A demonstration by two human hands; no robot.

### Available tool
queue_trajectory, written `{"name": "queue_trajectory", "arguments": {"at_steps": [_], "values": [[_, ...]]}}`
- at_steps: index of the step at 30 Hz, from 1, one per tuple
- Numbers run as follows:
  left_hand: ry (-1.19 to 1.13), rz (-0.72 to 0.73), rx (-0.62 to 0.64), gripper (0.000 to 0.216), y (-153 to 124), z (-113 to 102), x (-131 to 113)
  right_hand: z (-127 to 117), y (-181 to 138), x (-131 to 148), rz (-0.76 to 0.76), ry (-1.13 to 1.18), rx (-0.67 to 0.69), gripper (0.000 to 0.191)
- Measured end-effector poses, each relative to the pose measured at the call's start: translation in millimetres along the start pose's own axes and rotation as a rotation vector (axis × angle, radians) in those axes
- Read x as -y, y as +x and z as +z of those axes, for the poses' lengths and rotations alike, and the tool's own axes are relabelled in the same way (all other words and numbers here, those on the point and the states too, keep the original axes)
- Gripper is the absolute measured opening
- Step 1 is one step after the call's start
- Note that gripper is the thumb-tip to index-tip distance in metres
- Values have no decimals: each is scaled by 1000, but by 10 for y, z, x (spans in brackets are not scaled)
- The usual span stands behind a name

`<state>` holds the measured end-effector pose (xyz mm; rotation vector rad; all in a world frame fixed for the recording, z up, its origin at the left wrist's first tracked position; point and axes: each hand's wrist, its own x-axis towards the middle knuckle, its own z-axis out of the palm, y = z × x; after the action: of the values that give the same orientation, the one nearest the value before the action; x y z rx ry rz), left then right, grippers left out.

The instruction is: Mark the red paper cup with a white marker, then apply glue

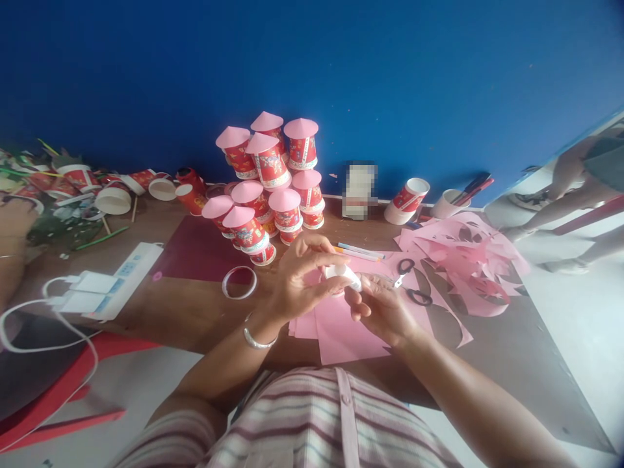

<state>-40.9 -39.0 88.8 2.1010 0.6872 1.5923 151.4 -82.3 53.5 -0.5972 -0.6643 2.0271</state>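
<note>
My left hand (305,279) curls its fingers and thumb around a small white tube (347,275), held over the pink paper (351,338). At the tube's narrow right end, the fingers of my right hand (383,305) close on the tip. Part of the tube is hidden behind my fingers. Scissors with black handles (419,298) lie just beyond my right hand. Past my left hand stand several red patterned paper cups (269,169) in stacks, topped with pink paper cones (264,143). Two pens (363,251) rest on the paper behind my hands.
Pink paper scraps (468,250) heap up at the right. A white tape roll (239,283) and a power strip (129,279) with cables lie left. More cups (114,197) clutter the far left. A pen cup (448,205) stands by the blue wall (414,84); another person's legs (565,188) show right.
</note>
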Motion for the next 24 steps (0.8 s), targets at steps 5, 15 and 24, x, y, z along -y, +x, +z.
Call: {"name": "queue_trajectory", "arguments": {"at_steps": [5, 15, 24], "values": [[277, 165, -55, 33, -56, -36, 19, 35, -40, -18, -9, -3, 23, 29], [428, 359, -111, 25, -51, -57, -35, 78, -97, -42, 2, -13, 61, 33], [499, 446, -77, 19, -88, -81, -55, 160, -149, -82, 14, 84, 58, 30]]}}
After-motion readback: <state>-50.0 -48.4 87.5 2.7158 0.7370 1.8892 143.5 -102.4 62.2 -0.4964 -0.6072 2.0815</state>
